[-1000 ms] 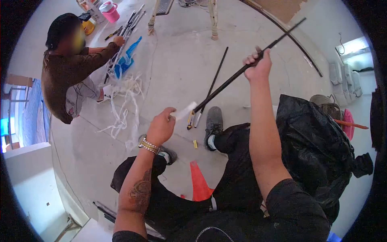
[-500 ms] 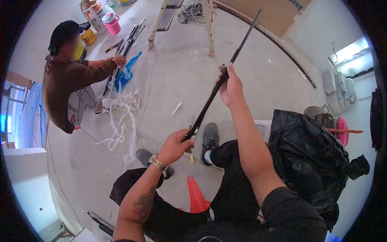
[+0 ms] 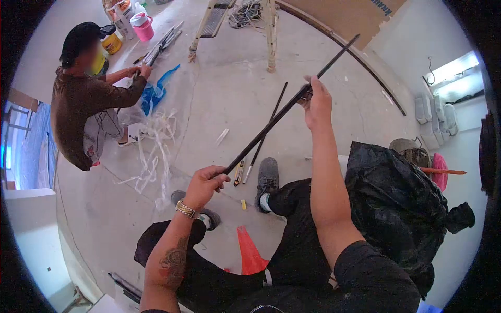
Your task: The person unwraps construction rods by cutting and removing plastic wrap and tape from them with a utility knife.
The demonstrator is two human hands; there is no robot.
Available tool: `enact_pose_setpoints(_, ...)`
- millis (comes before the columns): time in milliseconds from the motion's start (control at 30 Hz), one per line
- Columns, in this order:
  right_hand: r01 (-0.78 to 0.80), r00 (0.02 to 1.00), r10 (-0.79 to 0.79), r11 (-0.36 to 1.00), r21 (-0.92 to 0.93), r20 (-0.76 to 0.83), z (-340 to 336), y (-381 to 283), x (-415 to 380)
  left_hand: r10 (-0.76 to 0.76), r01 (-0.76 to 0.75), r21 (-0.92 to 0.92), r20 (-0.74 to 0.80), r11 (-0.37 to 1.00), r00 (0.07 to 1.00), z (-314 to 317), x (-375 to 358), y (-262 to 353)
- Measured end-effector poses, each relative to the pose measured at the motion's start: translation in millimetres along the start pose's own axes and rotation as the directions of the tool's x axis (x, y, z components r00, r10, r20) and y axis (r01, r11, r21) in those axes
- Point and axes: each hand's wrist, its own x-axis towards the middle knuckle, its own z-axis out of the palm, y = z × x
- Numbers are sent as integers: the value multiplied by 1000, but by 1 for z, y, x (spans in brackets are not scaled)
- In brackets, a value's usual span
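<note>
A long black rod (image 3: 271, 123) runs slantwise between my hands, its upper end pointing to the upper right. My left hand (image 3: 206, 187) pinches its lower end, a gold watch on that wrist. Farther up, my right hand (image 3: 317, 101) grips the rod with fingers curled round it. Beneath it on the floor lies a second, thin dark rod (image 3: 276, 107) with a pale lower end. Beside that are a yellow-and-black cutter (image 3: 238, 173) and a small yellow piece (image 3: 243, 205).
At left a crouching co-worker (image 3: 88, 99) handles several rods near a blue plastic bag (image 3: 152, 97) and clear wrapping (image 3: 151, 156). A stepladder (image 3: 271, 41) stands ahead. A black plastic bag (image 3: 391, 203) is at right, a red cone (image 3: 250, 253) between my legs.
The held rod has tilted further right, my left hand moving left and my right hand right. The floor rod and cutter show more fully. The co-worker's hands have shifted left.
</note>
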Motion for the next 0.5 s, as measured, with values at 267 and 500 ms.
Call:
enact_pose_setpoints(267,-39,999,38,998,51,26,8,-8,-7,-3,6,25,-101,1000,995,-10,-10,4)
enact_pose_setpoints(500,-53,998,50,997,61,37,5,-6,-5,27,-26,13,-109,1000,994,-12,-7,0)
